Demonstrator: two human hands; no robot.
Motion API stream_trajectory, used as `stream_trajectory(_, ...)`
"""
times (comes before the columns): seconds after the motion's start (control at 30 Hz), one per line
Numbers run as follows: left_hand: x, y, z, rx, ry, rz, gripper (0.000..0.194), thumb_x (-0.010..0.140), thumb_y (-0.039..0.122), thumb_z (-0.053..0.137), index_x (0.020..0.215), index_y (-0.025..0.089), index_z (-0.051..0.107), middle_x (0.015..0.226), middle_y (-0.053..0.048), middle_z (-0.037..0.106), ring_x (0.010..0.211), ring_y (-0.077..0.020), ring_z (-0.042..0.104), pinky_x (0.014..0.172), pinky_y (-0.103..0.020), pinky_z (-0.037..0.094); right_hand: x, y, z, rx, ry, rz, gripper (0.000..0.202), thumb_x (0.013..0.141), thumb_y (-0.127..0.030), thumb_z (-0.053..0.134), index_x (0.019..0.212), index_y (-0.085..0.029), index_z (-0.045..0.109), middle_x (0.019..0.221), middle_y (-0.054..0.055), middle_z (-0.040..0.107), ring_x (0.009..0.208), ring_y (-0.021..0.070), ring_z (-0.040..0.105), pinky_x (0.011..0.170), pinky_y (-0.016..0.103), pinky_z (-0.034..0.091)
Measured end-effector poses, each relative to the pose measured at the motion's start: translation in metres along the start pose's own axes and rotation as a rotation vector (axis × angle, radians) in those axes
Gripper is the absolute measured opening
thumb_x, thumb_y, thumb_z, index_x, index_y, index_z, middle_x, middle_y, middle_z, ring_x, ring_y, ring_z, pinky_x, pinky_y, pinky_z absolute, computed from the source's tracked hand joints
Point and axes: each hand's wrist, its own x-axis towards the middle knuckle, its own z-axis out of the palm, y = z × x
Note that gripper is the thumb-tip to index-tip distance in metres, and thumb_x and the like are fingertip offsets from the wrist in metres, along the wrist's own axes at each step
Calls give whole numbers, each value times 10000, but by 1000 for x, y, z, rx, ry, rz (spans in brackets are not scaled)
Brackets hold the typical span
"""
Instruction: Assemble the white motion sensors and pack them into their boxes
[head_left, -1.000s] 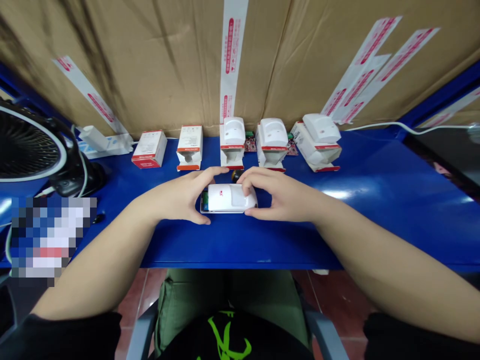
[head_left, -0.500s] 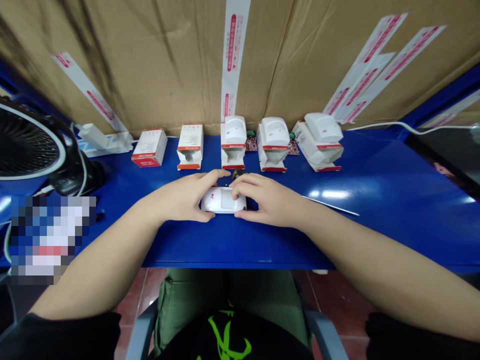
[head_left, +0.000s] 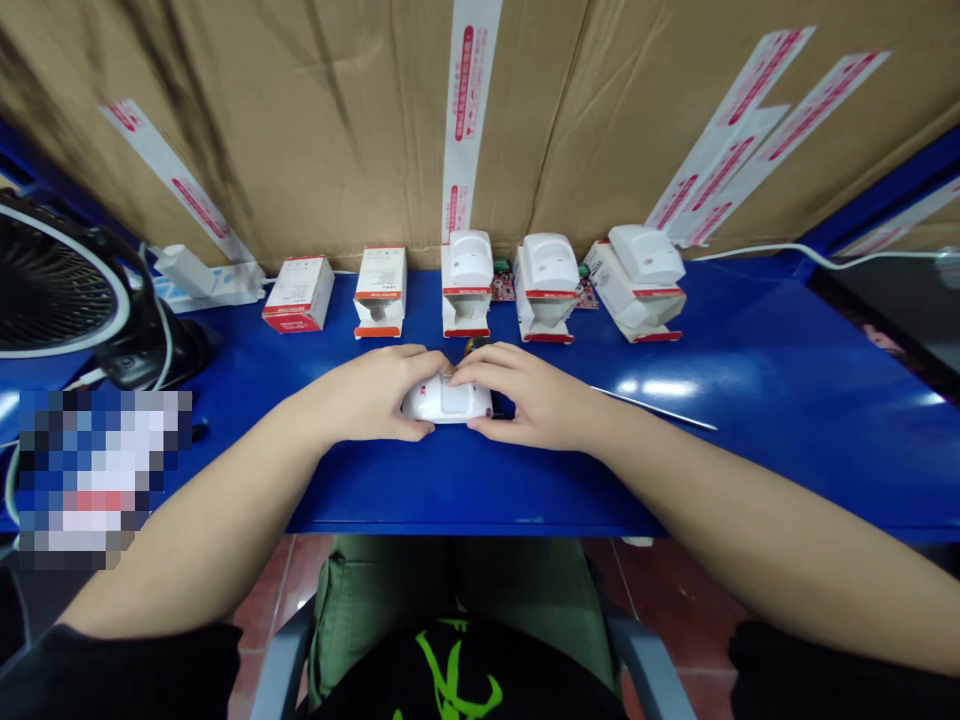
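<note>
A white motion detector [head_left: 450,403] with a small red logo lies on the blue table in front of me, between my hands. My left hand [head_left: 375,395] wraps its left end, with thumb at the near edge and fingers over the far side. My right hand [head_left: 529,400] grips the right end, its fingers curled over the top. Fingertips of both hands meet at the detector's far edge. Just behind my right fingers shows a dark and orange handle end [head_left: 474,345]. A thin metal rod [head_left: 660,408] sticks out beyond my right wrist; what joins them, if anything, is hidden.
Along the back stand several small white-and-red boxes [head_left: 298,295]; three carry white detectors [head_left: 550,262] on top. Red circuit boards [head_left: 502,285] lie between boxes. To the left are a black fan [head_left: 67,280] and a power strip [head_left: 217,288]. A dark screen [head_left: 892,330] is at right.
My right fingers have shifted left and farther over the detector's far edge, and my left fingers have drawn in to meet them. The detector tilts slightly differently.
</note>
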Motion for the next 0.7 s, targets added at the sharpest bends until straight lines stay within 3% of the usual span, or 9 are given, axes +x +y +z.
stream_trajectory(0.33,-2,3,-2,46,-5,-11,475,773,260,888,1216,185,736,1045,-68,718,894,-254,735,787,-347,556,0,-4,2,-77,-14,-31,303,966,-245,740,1265,-213,772,1269,141,746,1157,307,687,1036,521,606)
stream_trajectory(0.43,-2,5,-5,47,-12,-36,456,747,378,933,1103,174,735,990,-65,744,838,-250,732,716,-324,517,0,-7,1,-124,-18,-72,314,989,-231,698,1294,-201,765,1327,160,713,1195,312,658,1051,529,594)
stream_trajectory(0.53,-4,6,-10,-40,-25,-43,362,805,476,882,942,196,698,793,-5,732,677,-191,683,608,-278,424,0,-9,2,-157,-12,-120,352,1020,-211,646,1353,-240,759,1323,150,672,1161,287,640,1033,516,591)
stream_trajectory(0.63,-7,5,-15,-114,-42,-48,298,864,474,824,899,212,685,632,51,640,553,-145,592,556,-262,350,2,-9,5,-141,-28,-162,394,1054,-143,549,1368,-260,757,1291,139,674,1122,259,653,994,470,600)
stream_trajectory(0.7,-9,4,-18,-135,-35,9,263,856,433,834,933,215,707,694,42,652,602,-148,600,590,-265,390,4,-9,7,-127,-36,-168,412,1067,-114,497,1352,-262,756,1306,133,695,1132,251,668,998,460,598)
